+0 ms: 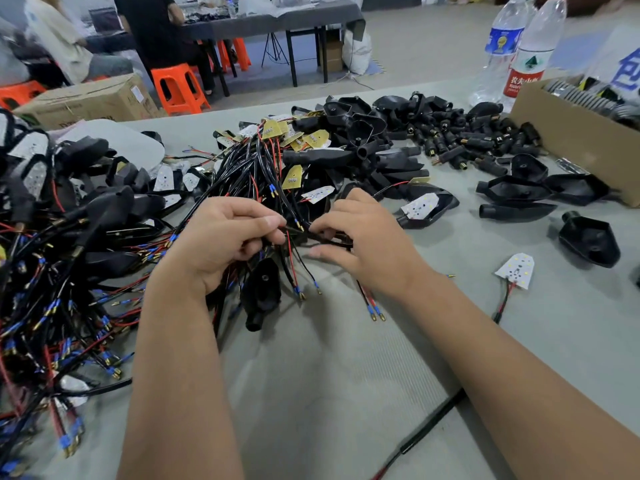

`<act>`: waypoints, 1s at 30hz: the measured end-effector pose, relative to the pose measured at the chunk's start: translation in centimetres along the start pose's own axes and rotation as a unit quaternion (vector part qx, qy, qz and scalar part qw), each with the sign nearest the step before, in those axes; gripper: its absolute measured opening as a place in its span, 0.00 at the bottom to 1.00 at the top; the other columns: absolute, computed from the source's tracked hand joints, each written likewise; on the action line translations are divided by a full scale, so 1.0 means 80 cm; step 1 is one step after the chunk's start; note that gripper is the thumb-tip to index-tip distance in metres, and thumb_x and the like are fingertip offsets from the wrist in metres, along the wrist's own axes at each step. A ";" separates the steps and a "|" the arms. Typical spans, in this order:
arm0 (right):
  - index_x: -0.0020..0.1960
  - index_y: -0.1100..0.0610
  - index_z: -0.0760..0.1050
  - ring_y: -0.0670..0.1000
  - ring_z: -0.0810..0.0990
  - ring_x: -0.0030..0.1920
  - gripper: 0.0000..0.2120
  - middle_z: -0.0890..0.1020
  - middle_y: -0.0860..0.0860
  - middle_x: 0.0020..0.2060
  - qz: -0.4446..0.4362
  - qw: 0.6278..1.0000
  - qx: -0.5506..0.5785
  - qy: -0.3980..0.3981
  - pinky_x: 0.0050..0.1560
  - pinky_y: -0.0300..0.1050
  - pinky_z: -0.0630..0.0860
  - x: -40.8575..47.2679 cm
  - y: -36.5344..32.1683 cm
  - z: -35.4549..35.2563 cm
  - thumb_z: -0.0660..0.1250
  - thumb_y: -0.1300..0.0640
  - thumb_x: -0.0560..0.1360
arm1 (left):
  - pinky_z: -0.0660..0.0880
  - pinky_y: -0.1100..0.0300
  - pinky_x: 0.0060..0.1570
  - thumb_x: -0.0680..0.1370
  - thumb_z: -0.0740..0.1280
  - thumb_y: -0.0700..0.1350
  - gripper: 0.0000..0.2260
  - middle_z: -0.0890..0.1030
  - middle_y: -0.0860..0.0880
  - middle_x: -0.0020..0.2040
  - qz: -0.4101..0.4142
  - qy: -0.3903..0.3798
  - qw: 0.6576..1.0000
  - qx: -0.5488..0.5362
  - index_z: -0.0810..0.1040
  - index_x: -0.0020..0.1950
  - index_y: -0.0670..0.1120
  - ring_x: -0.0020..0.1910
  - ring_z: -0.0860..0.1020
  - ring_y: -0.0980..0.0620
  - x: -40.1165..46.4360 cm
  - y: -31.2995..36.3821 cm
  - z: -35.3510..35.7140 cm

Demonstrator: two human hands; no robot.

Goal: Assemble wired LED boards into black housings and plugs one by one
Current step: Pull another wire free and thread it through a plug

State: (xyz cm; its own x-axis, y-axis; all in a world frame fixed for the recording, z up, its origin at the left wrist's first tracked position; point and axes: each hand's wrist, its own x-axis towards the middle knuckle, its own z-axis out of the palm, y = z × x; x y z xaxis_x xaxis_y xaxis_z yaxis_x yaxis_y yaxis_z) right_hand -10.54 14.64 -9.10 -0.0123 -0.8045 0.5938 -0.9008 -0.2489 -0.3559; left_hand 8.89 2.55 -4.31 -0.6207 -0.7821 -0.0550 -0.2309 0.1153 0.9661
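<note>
Centrally, the left hand (pixel 221 237) grips a black plastic housing (pixel 261 289) and thin black-and-red wires (pixel 294 268); the right hand's (pixel 367 244) fingers (pixel 323 226) pinch those wires. Bare grey surface (pixel 346 375) lies open toward the lower frame, piles crowding the left and upper edges.

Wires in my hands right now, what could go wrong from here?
The left hand and right hand pinch thin black wires that run into a tangled wire bundle; pulling could drag neighbouring boards along or strain the joints. The black housing hanging below the left hand might slip off.
</note>
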 end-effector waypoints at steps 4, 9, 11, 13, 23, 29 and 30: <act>0.50 0.57 0.86 0.48 0.66 0.47 0.08 0.75 0.48 0.40 0.010 0.999 -0.026 0.018 0.46 0.43 0.69 -0.002 -0.004 0.003 0.76 0.53 0.75 | 0.62 0.71 0.21 0.79 0.69 0.35 0.06 0.85 0.42 0.37 0.022 -0.017 0.999 -0.045 0.86 0.45 0.41 0.24 0.69 0.58 -0.001 0.001 -0.001; 0.46 0.58 0.86 0.48 0.68 0.48 0.07 0.75 0.47 0.40 0.059 0.996 -0.045 0.043 0.45 0.47 0.73 -0.003 0.000 -0.006 0.75 0.53 0.76 | 0.62 0.71 0.21 0.80 0.67 0.33 0.07 0.84 0.42 0.36 0.024 0.001 0.997 -0.071 0.84 0.48 0.38 0.24 0.69 0.58 -0.001 -0.006 -0.005; 0.46 0.58 0.86 0.48 0.67 0.48 0.07 0.74 0.44 0.40 0.064 0.995 -0.055 0.047 0.45 0.45 0.72 -0.003 0.001 -0.010 0.76 0.53 0.76 | 0.62 0.71 0.22 0.81 0.66 0.33 0.08 0.84 0.43 0.37 0.018 0.008 0.997 -0.081 0.85 0.49 0.39 0.25 0.70 0.59 0.000 -0.008 -0.007; 0.46 0.58 0.86 0.47 0.67 0.48 0.07 0.73 0.43 0.40 0.067 0.995 -0.059 0.050 0.45 0.45 0.72 -0.003 0.002 -0.012 0.76 0.53 0.76 | 0.62 0.71 0.22 0.81 0.66 0.33 0.08 0.84 0.44 0.37 0.015 0.009 0.996 -0.090 0.85 0.49 0.39 0.25 0.70 0.59 0.001 -0.010 -0.007; 0.44 0.57 0.87 0.53 0.72 0.47 0.07 0.79 0.48 0.38 0.050 0.995 -0.065 0.057 0.48 0.49 0.73 -0.004 0.010 -0.016 0.77 0.53 0.74 | 0.63 0.71 0.21 0.81 0.66 0.33 0.11 0.84 0.43 0.37 0.011 0.002 0.992 -0.124 0.87 0.45 0.41 0.24 0.70 0.59 0.004 -0.019 -0.009; 0.44 0.56 0.86 0.54 0.71 0.46 0.07 0.79 0.48 0.38 0.053 0.994 -0.067 0.066 0.48 0.53 0.74 -0.007 0.025 -0.017 0.76 0.52 0.75 | 0.61 0.71 0.21 0.81 0.64 0.33 0.08 0.83 0.44 0.36 0.025 -0.006 0.988 -0.150 0.84 0.49 0.38 0.25 0.69 0.59 0.006 -0.017 0.008; 0.45 0.55 0.86 0.54 0.71 0.47 0.08 0.79 0.48 0.40 0.060 0.993 -0.065 0.078 0.49 0.54 0.73 -0.009 0.028 -0.018 0.75 0.51 0.76 | 0.61 0.71 0.21 0.81 0.64 0.33 0.08 0.83 0.45 0.36 0.031 -0.005 0.988 -0.151 0.83 0.50 0.38 0.25 0.69 0.59 0.006 -0.016 0.011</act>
State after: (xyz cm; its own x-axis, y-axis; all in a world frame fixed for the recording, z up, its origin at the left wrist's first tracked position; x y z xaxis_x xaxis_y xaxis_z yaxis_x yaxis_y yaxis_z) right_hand -13.22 15.45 -9.28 -0.1802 -0.7281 0.6614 -0.9370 -0.0775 -0.3406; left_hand 8.22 2.56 -5.79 -0.6343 -0.7731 0.0057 0.0414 -0.0266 0.9988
